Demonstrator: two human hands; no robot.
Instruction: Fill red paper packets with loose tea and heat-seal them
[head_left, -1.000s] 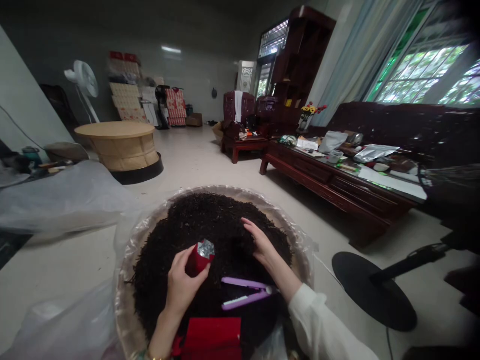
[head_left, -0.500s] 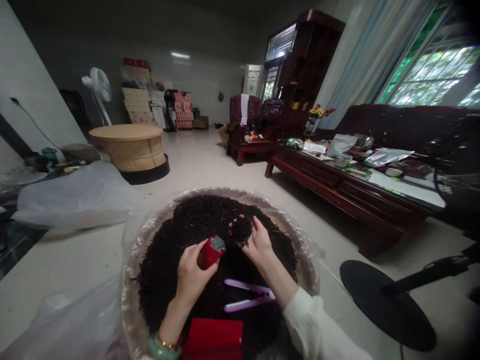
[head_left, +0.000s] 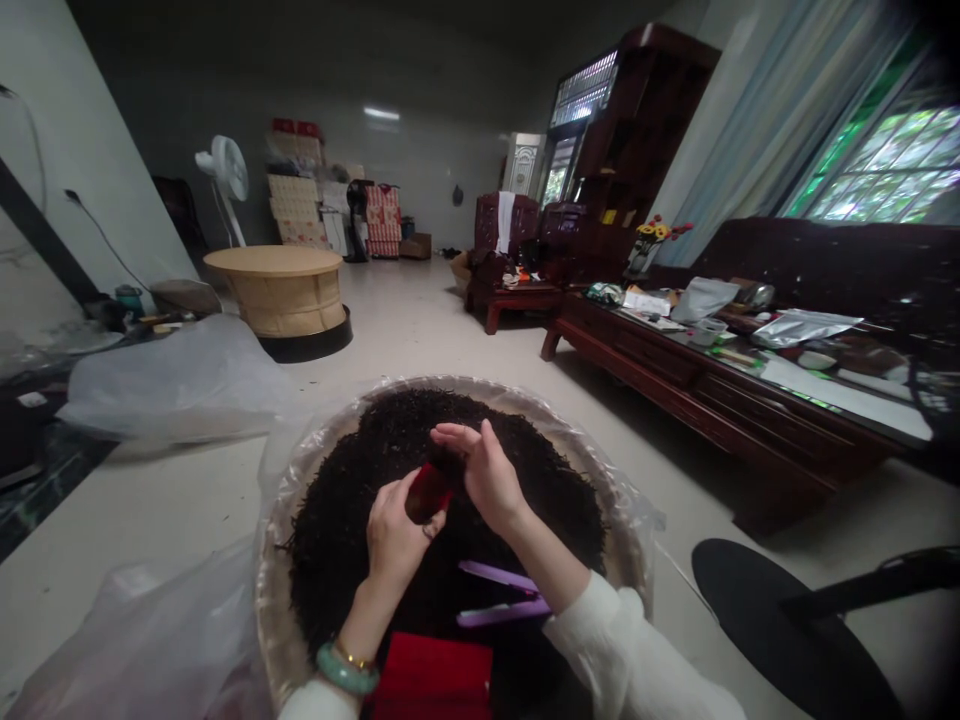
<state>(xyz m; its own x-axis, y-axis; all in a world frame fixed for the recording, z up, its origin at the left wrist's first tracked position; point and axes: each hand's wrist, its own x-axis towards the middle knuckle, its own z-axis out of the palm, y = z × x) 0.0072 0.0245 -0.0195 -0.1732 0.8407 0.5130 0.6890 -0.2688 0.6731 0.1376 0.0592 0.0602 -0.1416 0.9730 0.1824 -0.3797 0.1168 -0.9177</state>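
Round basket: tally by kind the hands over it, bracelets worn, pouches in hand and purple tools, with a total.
Hands: 2 (left hand, right hand)
Bracelets: 2 (green bangle, gold bracelet)
Red pouch: 1
Purple tool: 1
Total: 6

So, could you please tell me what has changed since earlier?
The right hand raised a clump of dark leaves, then moved left to the red packet. Whether any went in is hidden. The left hand still holds it; the purple tool stays put.

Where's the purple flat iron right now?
Head view, just right of lower centre: the purple flat iron lies open on the dark leaves, above the red packaging, right end by the right sleeve.
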